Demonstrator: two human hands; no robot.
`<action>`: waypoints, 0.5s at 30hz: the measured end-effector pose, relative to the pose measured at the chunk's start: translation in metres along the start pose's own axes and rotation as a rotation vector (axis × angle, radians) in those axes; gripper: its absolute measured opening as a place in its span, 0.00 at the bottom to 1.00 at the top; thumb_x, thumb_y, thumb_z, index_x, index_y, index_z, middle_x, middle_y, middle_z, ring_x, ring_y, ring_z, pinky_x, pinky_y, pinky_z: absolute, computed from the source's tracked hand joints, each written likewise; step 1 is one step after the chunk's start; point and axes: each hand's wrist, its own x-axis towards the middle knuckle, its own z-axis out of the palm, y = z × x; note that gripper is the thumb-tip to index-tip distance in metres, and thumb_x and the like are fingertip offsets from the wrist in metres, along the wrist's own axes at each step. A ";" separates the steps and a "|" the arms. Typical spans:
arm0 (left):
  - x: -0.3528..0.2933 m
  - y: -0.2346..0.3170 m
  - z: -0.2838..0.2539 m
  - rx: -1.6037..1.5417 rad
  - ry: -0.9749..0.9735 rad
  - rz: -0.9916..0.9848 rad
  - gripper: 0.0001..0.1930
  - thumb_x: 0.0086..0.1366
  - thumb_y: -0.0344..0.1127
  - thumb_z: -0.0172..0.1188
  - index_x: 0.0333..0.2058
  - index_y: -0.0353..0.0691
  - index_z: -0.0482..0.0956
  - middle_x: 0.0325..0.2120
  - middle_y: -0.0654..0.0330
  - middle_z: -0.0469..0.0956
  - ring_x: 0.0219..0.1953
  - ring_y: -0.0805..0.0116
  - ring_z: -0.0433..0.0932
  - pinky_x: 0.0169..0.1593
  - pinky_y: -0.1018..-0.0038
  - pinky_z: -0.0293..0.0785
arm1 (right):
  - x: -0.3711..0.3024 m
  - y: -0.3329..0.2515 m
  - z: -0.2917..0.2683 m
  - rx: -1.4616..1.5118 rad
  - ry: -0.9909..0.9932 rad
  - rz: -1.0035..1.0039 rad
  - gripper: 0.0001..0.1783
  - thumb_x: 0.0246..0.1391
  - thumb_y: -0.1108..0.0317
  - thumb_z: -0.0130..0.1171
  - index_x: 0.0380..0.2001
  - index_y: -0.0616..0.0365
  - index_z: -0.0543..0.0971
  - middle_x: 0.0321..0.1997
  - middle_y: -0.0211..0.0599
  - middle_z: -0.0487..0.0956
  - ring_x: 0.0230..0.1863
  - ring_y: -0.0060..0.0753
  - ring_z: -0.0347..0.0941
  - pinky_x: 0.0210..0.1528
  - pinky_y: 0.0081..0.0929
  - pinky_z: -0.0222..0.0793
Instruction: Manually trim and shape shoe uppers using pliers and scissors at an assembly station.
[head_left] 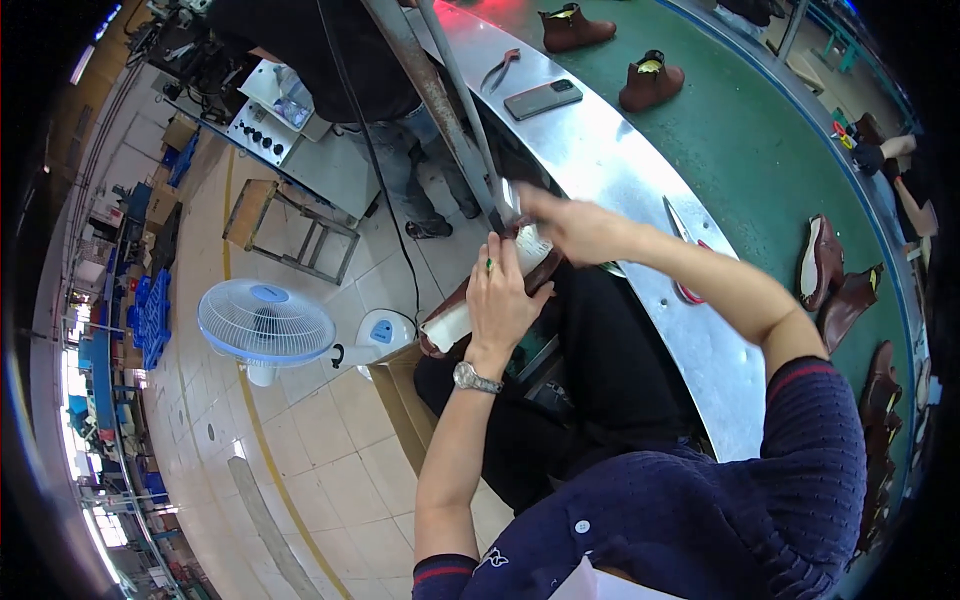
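Note:
A brown shoe (455, 318) lies bottom up above my lap, its white underside showing at both ends. My left hand (498, 295), with a ring and a wristwatch, lies across the middle of the shoe, thumb to the right, holding it. At the shoe's far end, my right hand (580, 228) is closed around a silvery tool (508, 200), whose kind is lost in motion blur. Beside that arm, red-handled scissors (688, 290) rest on the metal bench (655, 345).
A phone (543, 99) and red-handled pliers (502, 68) lie on the bench. Brown boots (652, 82) stand on the green conveyor (740, 165) to the right. A metal post (440, 100) rises before me. At left are a fan (265, 325), a cardboard box (405, 405) and a stool (285, 225); another person (330, 60) stands beyond.

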 end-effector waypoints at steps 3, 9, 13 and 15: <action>-0.010 0.007 0.008 -0.077 0.115 -0.113 0.40 0.49 0.44 0.71 0.56 0.25 0.66 0.57 0.37 0.67 0.58 0.45 0.68 0.60 0.58 0.65 | 0.004 0.001 -0.011 -0.331 -0.161 -0.108 0.32 0.58 0.62 0.54 0.64 0.50 0.59 0.28 0.58 0.79 0.32 0.61 0.78 0.37 0.50 0.71; -0.018 0.013 0.013 -0.041 0.203 -0.116 0.36 0.53 0.43 0.69 0.55 0.24 0.67 0.57 0.38 0.66 0.61 0.46 0.65 0.65 0.59 0.59 | -0.008 0.001 0.006 -0.224 -0.063 0.026 0.34 0.58 0.63 0.54 0.66 0.48 0.57 0.27 0.56 0.78 0.27 0.59 0.76 0.35 0.50 0.69; -0.024 0.011 0.011 -0.039 0.222 -0.123 0.34 0.54 0.43 0.68 0.51 0.21 0.69 0.52 0.40 0.69 0.58 0.45 0.67 0.63 0.58 0.62 | -0.010 -0.028 -0.016 -0.185 -0.131 0.029 0.34 0.58 0.64 0.53 0.67 0.47 0.56 0.30 0.56 0.79 0.32 0.59 0.76 0.36 0.50 0.70; -0.023 0.013 0.010 -0.043 0.247 -0.130 0.33 0.54 0.43 0.68 0.50 0.21 0.70 0.49 0.42 0.70 0.57 0.45 0.67 0.63 0.58 0.62 | -0.008 -0.015 0.003 -0.089 0.013 -0.074 0.31 0.58 0.65 0.53 0.64 0.52 0.60 0.29 0.54 0.80 0.32 0.62 0.77 0.39 0.51 0.71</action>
